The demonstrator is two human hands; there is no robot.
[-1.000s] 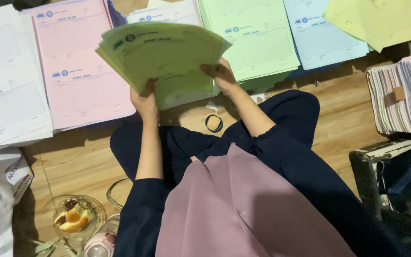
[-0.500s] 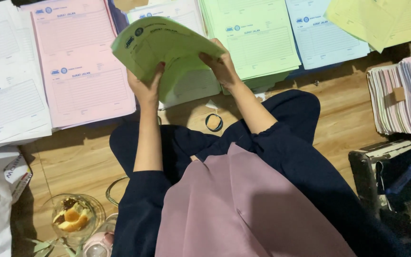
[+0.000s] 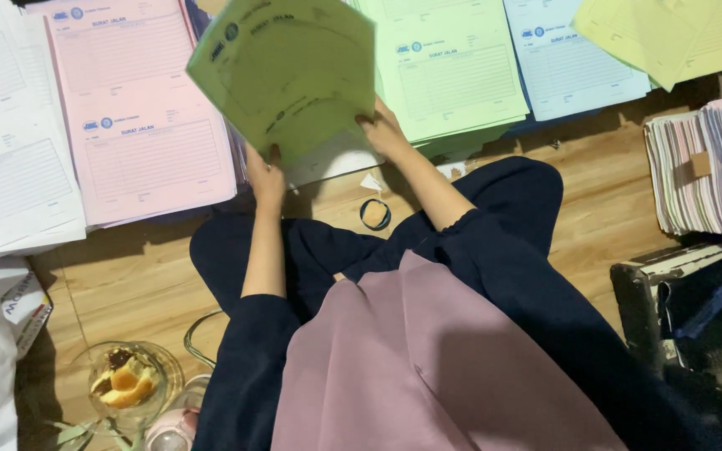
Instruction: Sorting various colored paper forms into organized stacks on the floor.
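I sit cross-legged on a wooden floor. A bundle of green printed forms (image 3: 294, 75) is held up in front of me, tilted, its lower edge in both hands. My left hand (image 3: 266, 174) grips the bundle's lower left corner. My right hand (image 3: 383, 132) holds its lower right edge. Under and behind the bundle lie flat stacks of forms: a pink stack (image 3: 131, 108) to the left, a white stack (image 3: 6, 142) at the far left, a light green stack (image 3: 453, 71) to the right and a blue stack (image 3: 566, 58) beyond it.
A small roll of tape (image 3: 374, 214) lies on the floor by my knee. Yellow sheets (image 3: 670, 33) are at the top right, a fanned pile of sorted forms (image 3: 704, 167) at the right edge, a dark box (image 3: 695, 309) below it. A glass bowl with food (image 3: 127, 384) stands at the lower left.
The fanned green forms have been gathered into one squared bundle and turned upright. Both hands moved closer together along its lower edge.
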